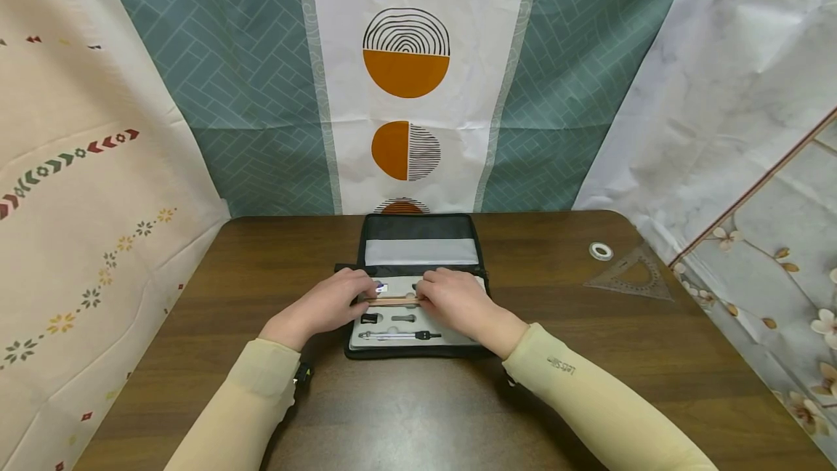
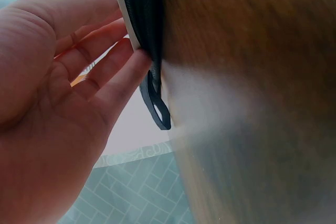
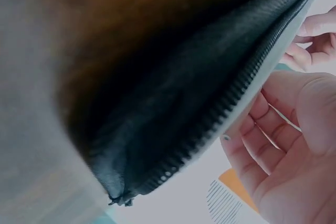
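Note:
A zippered black case (image 1: 418,353) lies open on the table, its lower half lined with a pale grey tray (image 1: 386,322). Across the tray, between both hands, runs a light wooden pencil (image 1: 392,302). The left hand (image 1: 333,300) pinches its left end with thumb and fingertips. The right hand (image 1: 458,300) holds the right end, and the pencil's tip shows beside the fingers in the right wrist view. Below the pencil sit a small black piece (image 1: 369,318), a small grey piece (image 1: 403,318) and a metal compass (image 1: 399,336) in their recesses.
The case's lid (image 1: 418,225), with a light pocket inside, lies back toward the far table edge. At the right are a white tape roll (image 1: 601,251) and a clear set square (image 1: 631,276). Patterned cloths (image 1: 261,78) hang around the wooden table (image 1: 418,413).

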### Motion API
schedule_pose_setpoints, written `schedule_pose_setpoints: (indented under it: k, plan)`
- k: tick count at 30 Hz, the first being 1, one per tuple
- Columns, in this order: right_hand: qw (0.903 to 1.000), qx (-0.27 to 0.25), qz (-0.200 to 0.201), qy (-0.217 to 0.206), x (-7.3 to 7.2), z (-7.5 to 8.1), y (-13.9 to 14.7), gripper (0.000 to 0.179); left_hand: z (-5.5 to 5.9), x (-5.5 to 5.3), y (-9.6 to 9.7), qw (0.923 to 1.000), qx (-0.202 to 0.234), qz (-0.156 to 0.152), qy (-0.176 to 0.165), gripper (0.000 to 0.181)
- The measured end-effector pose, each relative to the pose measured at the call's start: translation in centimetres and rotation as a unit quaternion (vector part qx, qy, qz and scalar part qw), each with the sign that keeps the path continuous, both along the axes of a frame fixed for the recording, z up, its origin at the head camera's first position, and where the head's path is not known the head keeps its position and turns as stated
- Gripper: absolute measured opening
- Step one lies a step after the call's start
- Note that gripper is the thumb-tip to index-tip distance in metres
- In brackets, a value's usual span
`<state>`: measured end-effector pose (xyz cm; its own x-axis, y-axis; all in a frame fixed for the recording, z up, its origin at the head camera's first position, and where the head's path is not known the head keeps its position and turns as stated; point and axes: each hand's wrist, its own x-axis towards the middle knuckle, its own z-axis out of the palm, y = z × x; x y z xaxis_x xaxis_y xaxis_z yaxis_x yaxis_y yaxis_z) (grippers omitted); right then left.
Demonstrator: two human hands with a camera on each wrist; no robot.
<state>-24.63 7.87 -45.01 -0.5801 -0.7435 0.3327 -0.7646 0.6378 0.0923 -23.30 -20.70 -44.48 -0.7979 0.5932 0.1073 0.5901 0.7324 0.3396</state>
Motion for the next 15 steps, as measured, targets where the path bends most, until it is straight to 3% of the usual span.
schedule_pose_setpoints:
  k: [15]
  plan:
    - [0.9989, 0.037, -0.024, -0.014, -0.15, 0.77, -0.81, 0.015, -0.03, -0.11, 0.07, 1.0000, -0.003, 0.007, -0.006, 0.017]
